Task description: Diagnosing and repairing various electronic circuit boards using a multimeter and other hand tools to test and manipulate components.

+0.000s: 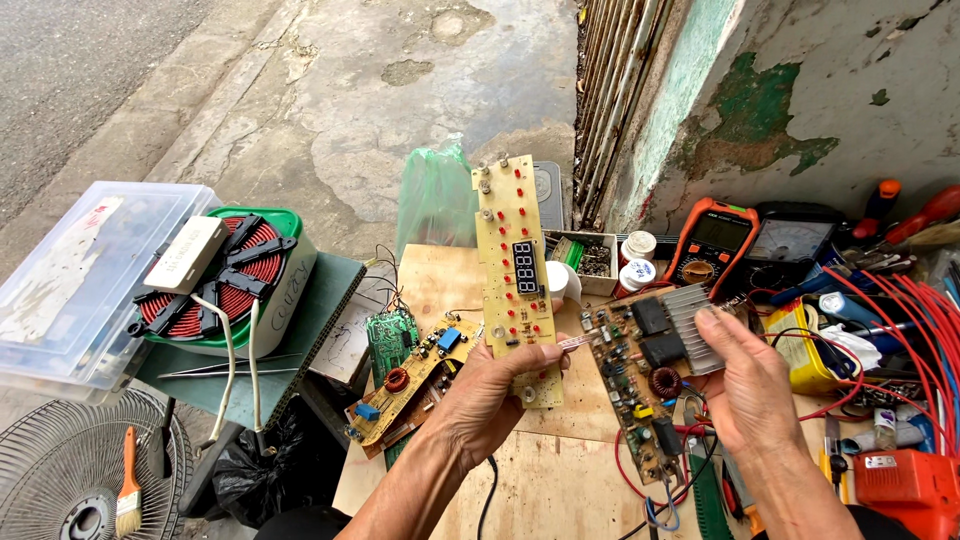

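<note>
Your workbench is a bare plywood table (560,480), and off its left end one clear plastic storage box (70,280) stands beside one induction coil (225,270) of red winding in a green-rimmed housing; below them lies one fan grille (70,480) with one orange-handled brush (128,485) on it. Along the wall sit two meters: one orange-cased digital multimeter (712,245) and one dark analog meter (795,240) just beside it, with a bundle of red wires (900,330) to their right. You have two boards in hand. Your left hand (490,400) is closed around the lower end of the long display board (515,270), thumb across its face, holding it upright above the table; it carries one four-digit display and red dots. Your right hand (750,385) grips the power board (650,375) at its right edge, fingers curled over the one finned heatsink (690,325). Two more boards lie on the table left of your left hand, one yellow circuit board (405,395) and one green circuit board (390,335).
</note>
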